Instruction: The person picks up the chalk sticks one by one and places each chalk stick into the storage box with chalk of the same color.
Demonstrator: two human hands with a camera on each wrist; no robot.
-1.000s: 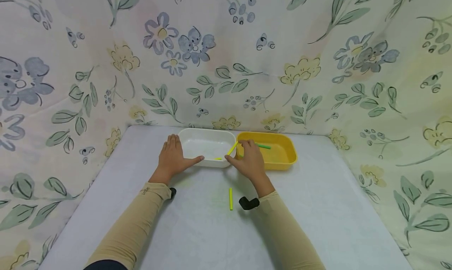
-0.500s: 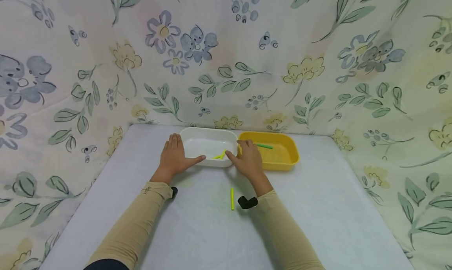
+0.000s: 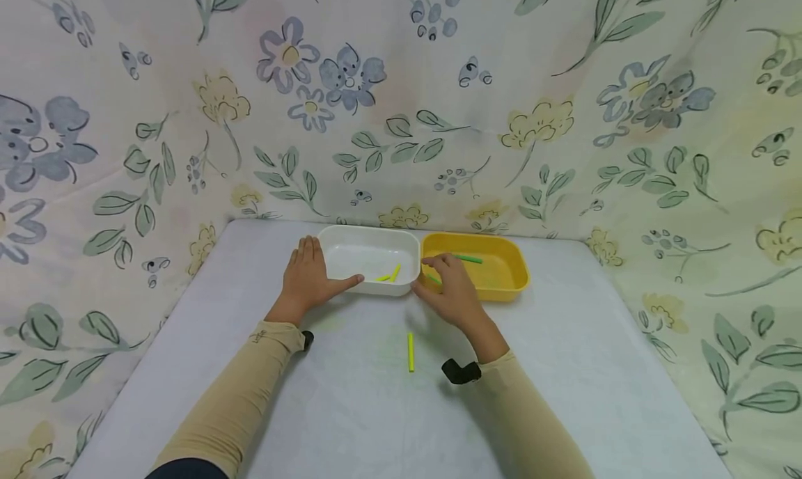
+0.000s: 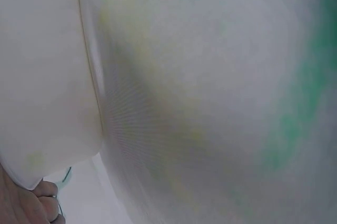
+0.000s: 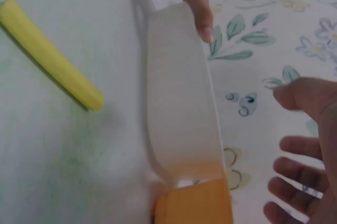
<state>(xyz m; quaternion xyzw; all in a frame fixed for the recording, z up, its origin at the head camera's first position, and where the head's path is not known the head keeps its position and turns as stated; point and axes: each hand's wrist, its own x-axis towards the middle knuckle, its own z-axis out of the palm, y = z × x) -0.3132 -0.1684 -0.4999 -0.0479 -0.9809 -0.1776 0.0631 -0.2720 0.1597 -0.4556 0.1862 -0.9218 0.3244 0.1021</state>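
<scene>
My left hand (image 3: pixel 303 277) rests against the left end of a white tray (image 3: pixel 354 256), its fingers straight and its thumb over the front rim. Inside that tray lie two yellow sticks (image 3: pixel 395 273) that look like chalk. My right hand (image 3: pixel 452 291) hovers where the white tray meets a yellow tray (image 3: pixel 504 270), fingers apart and holding nothing. The right wrist view shows its spread fingers (image 5: pixel 297 169) beyond the tray rims. A further yellow stick (image 3: pixel 411 352) lies on the table in front of the trays. Green sticks (image 3: pixel 468 258) lie in the yellow tray, partly hidden by the right hand.
A white cloth (image 3: pixel 351 409) with faint yellow and green smudges covers the table. Behind the trays rises a floral curtain (image 3: pixel 401 179), which also runs along both sides. The two trays stand side by side near the table's back edge.
My right hand has let go of a yellow stick, which now lies in the white tray beside another. The hand has since drawn back a little to the right. My left hand stays put.
</scene>
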